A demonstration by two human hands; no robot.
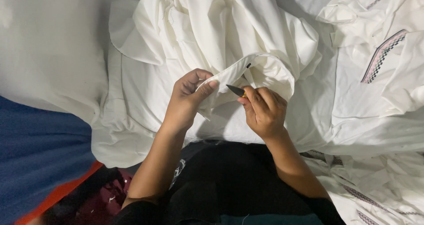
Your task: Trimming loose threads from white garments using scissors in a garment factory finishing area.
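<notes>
Small dark-bladed thread cutter with a yellow grip (pixel 236 90) is pinched in the right hand (pixel 265 112), fingers closed round its handle, just above the lap. Its long axis lies nearly level, the tip pointing left and slightly up toward the left hand (pixel 187 99), which is clamped on a folded edge of white cotton garment (pixel 240 68). For a clean cut, the edge is best kept taut and the tip kept flat along the seam, clear of the thumb. Beyond, more white cloth with patterned trim (pixel 382 55) is heaped.
</notes>
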